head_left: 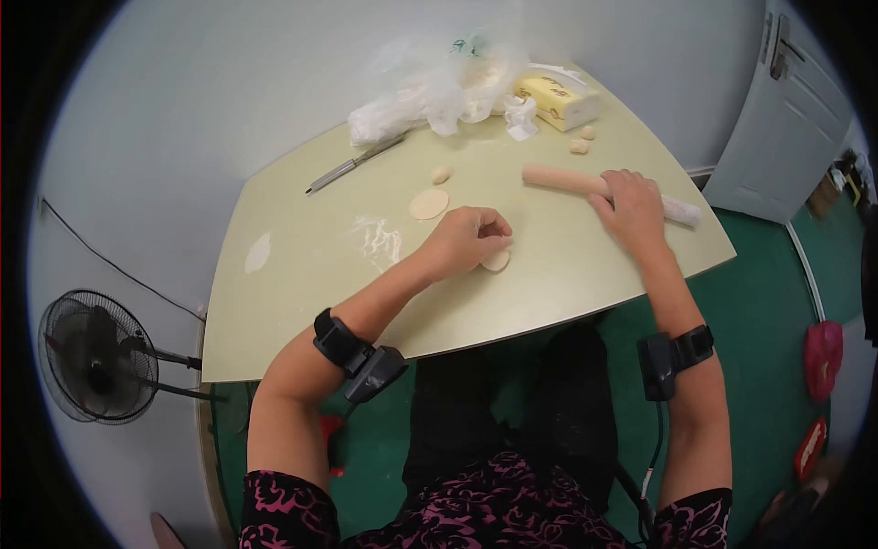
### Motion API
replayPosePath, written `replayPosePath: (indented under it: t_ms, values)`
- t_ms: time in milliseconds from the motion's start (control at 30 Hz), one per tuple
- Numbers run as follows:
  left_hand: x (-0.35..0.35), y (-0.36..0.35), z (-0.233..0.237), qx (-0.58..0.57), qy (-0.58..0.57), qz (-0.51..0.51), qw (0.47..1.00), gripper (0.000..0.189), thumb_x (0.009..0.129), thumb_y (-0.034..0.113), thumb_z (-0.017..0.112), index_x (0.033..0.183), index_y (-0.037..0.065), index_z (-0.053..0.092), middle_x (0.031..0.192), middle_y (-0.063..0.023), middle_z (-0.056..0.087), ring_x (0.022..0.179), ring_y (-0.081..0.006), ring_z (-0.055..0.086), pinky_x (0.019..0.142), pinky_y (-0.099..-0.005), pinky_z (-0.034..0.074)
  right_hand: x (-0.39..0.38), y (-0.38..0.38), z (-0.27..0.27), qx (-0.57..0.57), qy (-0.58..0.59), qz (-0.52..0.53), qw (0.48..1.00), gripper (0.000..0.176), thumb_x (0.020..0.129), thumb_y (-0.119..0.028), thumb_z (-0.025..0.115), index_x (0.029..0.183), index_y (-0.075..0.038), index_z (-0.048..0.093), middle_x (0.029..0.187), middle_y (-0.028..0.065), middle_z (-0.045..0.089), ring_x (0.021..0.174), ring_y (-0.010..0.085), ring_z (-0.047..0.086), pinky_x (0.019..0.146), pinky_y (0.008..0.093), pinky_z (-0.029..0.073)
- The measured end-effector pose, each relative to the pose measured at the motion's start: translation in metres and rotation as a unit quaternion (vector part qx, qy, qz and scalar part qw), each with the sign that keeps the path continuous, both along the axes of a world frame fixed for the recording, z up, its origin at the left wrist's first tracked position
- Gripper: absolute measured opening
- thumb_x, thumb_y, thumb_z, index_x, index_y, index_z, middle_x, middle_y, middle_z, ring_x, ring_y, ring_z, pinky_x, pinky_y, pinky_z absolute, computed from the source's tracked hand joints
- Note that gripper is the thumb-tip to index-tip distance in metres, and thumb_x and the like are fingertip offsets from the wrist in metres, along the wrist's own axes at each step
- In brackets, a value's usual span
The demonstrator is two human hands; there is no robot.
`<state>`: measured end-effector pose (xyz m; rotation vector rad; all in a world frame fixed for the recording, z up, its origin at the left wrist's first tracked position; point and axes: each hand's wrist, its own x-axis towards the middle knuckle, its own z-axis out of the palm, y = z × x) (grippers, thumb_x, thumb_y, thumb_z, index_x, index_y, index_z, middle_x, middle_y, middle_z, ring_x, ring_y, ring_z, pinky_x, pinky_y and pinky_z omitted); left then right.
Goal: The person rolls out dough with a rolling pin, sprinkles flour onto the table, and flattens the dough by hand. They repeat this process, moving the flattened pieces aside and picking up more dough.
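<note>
My left hand point(466, 240) is closed in a pinch at a small flattened piece of dough point(497, 263) near the front of the table. The fingers partly cover this piece, and its far edge is hidden. To the right, my right hand point(631, 209) is wrapped over a wooden rolling pin point(558, 178), whose right end is whitened with flour. A rolled round dough wrapper point(429, 204) lies flat beyond my left hand. Just behind it sits a small dough lump point(442, 174).
The pale table point(302, 302) carries flour smears point(377, 240), a metal-handled tool point(352, 166), plastic bags point(430, 96), a yellow tissue pack point(556, 99) and dough lumps point(579, 146). A black fan point(96, 357) stands left of the table, and a white door point(777, 119) is at the right.
</note>
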<state>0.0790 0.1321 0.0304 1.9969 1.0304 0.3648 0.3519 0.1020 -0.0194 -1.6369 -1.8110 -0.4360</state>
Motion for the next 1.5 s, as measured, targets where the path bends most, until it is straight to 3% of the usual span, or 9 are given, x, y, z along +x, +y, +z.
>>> replayPosePath:
  t_ms: [100, 200, 300, 700, 933, 1033, 1133, 1367, 1500]
  values:
    - [0.001, -0.010, -0.005, 0.298, 0.067, -0.011, 0.952, 0.017, 0.083, 0.012, 0.062, 0.095, 0.000, 0.063, 0.095, -0.0094, 0.059, 0.088, -0.0204, 0.057, 0.078, -0.0322, 0.046, 0.001, 0.000, -0.001, 0.007, 0.001, 0.003, 1.000, 0.028, 0.074, -0.026, 0.068, 0.092, -0.007, 0.059, 0.087, 0.0063, 0.059, 0.087, 0.0249, 0.055, 0.077, 0.0395, 0.040]
    - [0.002, 0.000, -0.002, 0.331, 0.061, 0.018, 0.942, 0.016, 0.084, 0.011, 0.059, 0.097, 0.001, 0.062, 0.105, -0.0137, 0.055, 0.097, -0.0289, 0.054, 0.084, -0.0372, 0.044, 0.001, 0.000, -0.002, 0.018, 0.000, 0.006, 1.000, 0.027, 0.073, -0.026, 0.069, 0.091, -0.008, 0.059, 0.086, 0.0057, 0.059, 0.087, 0.0241, 0.055, 0.077, 0.0390, 0.040]
    - [0.017, 0.007, 0.003, 0.479, 0.055, -0.063, 0.874, 0.019, 0.085, 0.008, 0.056, 0.104, 0.002, 0.059, 0.105, -0.0144, 0.055, 0.099, -0.0309, 0.052, 0.087, -0.0377, 0.042, 0.001, 0.000, -0.003, 0.023, 0.000, 0.007, 1.000, 0.027, 0.073, -0.026, 0.069, 0.090, -0.008, 0.059, 0.085, 0.0055, 0.058, 0.086, 0.0235, 0.055, 0.076, 0.0383, 0.040]
    - [0.047, 0.027, -0.035, 0.387, 0.085, -0.073, 0.915, 0.042, 0.091, 0.024, 0.044, 0.127, 0.002, 0.041, 0.118, -0.0145, 0.048, 0.117, -0.0301, 0.039, 0.101, -0.0464, 0.021, -0.005, -0.003, -0.006, 0.021, -0.008, -0.013, 1.000, 0.024, 0.074, -0.025, 0.069, 0.087, -0.008, 0.058, 0.084, 0.0059, 0.058, 0.085, 0.0226, 0.055, 0.076, 0.0370, 0.039]
    - [0.047, 0.026, -0.039, 0.405, 0.102, -0.041, 0.908, 0.041, 0.093, 0.028, 0.042, 0.125, 0.002, 0.044, 0.119, -0.0142, 0.049, 0.114, -0.0299, 0.042, 0.099, -0.0426, 0.027, -0.006, 0.001, -0.007, 0.030, -0.009, -0.021, 0.999, 0.023, 0.075, -0.024, 0.069, 0.087, -0.008, 0.058, 0.084, 0.0057, 0.057, 0.086, 0.0217, 0.055, 0.076, 0.0367, 0.039]
    - [0.051, 0.047, -0.032, 0.218, 0.071, 0.018, 0.973, 0.042, 0.093, 0.029, 0.043, 0.124, 0.000, 0.047, 0.119, -0.0165, 0.050, 0.112, -0.0301, 0.045, 0.097, -0.0390, 0.032, -0.004, 0.001, -0.005, 0.010, 0.000, -0.023, 1.000, 0.023, 0.076, -0.025, 0.068, 0.088, -0.008, 0.058, 0.085, 0.0055, 0.057, 0.087, 0.0219, 0.055, 0.077, 0.0363, 0.039]
    - [0.051, 0.031, -0.018, -0.012, -0.144, 0.148, 0.978, 0.043, 0.094, 0.029, 0.042, 0.123, -0.002, 0.048, 0.120, -0.0196, 0.050, 0.111, -0.0296, 0.047, 0.097, -0.0364, 0.035, -0.003, 0.000, -0.007, 0.018, -0.004, -0.019, 1.000, 0.023, 0.076, -0.025, 0.068, 0.088, -0.008, 0.058, 0.085, 0.0056, 0.057, 0.087, 0.0221, 0.055, 0.078, 0.0364, 0.039]
    - [0.050, -0.002, -0.027, 0.289, 0.042, -0.035, 0.956, 0.051, 0.094, 0.034, 0.039, 0.130, -0.003, 0.039, 0.133, -0.0229, 0.040, 0.127, -0.0364, 0.032, 0.106, -0.0425, 0.025, -0.003, 0.002, -0.008, 0.013, 0.001, -0.015, 1.000, 0.027, 0.076, -0.023, 0.066, 0.096, -0.007, 0.057, 0.089, 0.0064, 0.058, 0.088, 0.0243, 0.054, 0.078, 0.0386, 0.040]
    - [0.059, -0.013, -0.036, 0.332, 0.117, -0.104, 0.930, 0.064, 0.094, 0.041, 0.036, 0.137, -0.006, 0.027, 0.139, -0.0221, 0.033, 0.134, -0.0383, 0.022, 0.108, -0.0484, 0.017, -0.001, 0.002, -0.009, 0.012, -0.004, -0.019, 1.000, 0.027, 0.076, -0.023, 0.066, 0.097, -0.007, 0.058, 0.088, 0.0062, 0.058, 0.088, 0.0243, 0.055, 0.078, 0.0384, 0.039]
